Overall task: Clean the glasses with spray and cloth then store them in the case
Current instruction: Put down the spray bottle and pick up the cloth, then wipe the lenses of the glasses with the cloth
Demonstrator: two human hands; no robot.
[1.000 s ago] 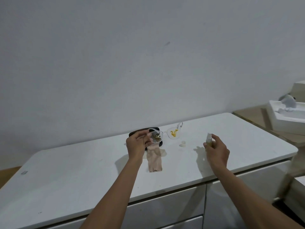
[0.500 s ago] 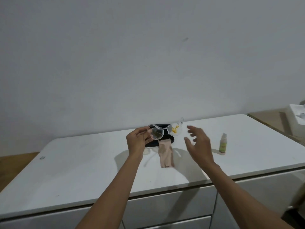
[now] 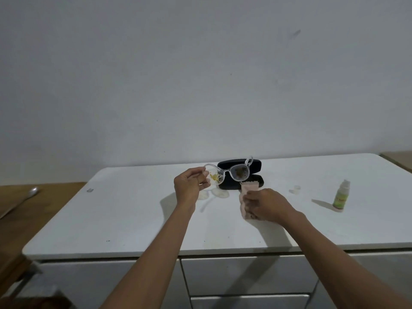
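The left hand (image 3: 189, 186) held the glasses (image 3: 227, 173) up above the white table (image 3: 133, 219). Its fingers pinched the frame at the left lens, by the hinge. The glasses had a clear frame. The lens next to the fingers had a yellow smear on it, and the other lens had a dark, dirty spot. One clear arm of the glasses stuck up at the far right end.

Right behind the glasses lay the black case (image 3: 242, 176), open on the table, near the back wall. A pale pink cloth (image 3: 246, 192) lay with its far end on the front edge of the case and its near end on the table. The right hand (image 3: 265, 207) was on the near part of the cloth, with its fingers curled round it. It looked like a grip, but the fingertips were hard to see.

Over to the right stood the small spray bottle (image 3: 340, 197), upright, with a green label and a white top. It was well apart from both hands. A tiny clear cap (image 3: 295, 188) sat on the table between the case and the bottle.

On the wooden surface to the left of the table lay a metal spoon (image 3: 24, 198).
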